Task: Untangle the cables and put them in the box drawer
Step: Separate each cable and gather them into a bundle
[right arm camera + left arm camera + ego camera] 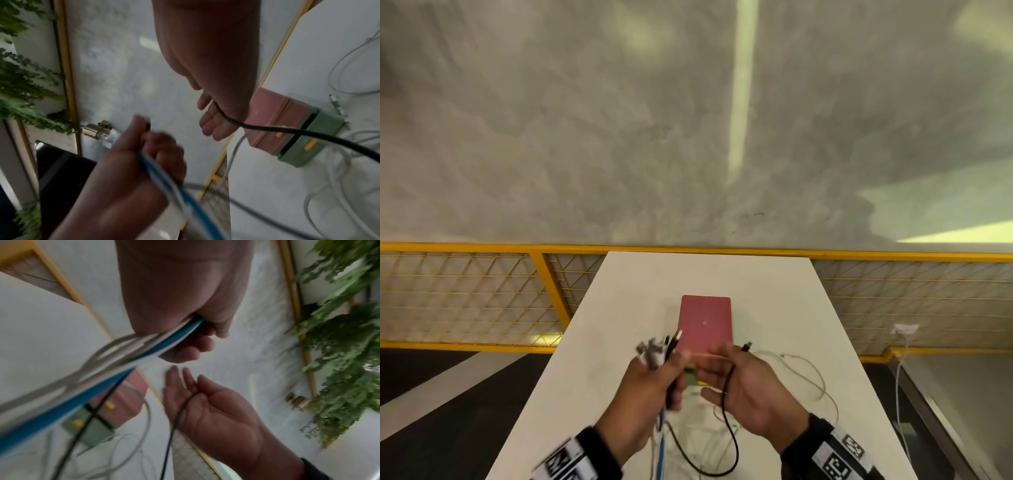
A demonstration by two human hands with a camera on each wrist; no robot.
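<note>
My left hand (654,380) grips a bundle of cables (657,353), white, blue and black, with the plug ends sticking up above the fist. The blue cable (102,386) and white ones trail down from it to the table. My right hand (743,380) is beside it, fingers straight. Its thumb holds a black cable (732,442) against the palm, and the plug (746,347) pokes out above. Just beyond both hands is the pink box (705,322). Its green drawer (308,142) with yellow handles sticks out toward me.
Loose white cables (808,377) lie on the white table (619,308) to the right of and below my hands. A yellow mesh railing (482,291) runs behind the table. A wall socket with a white lead (904,329) is at the right.
</note>
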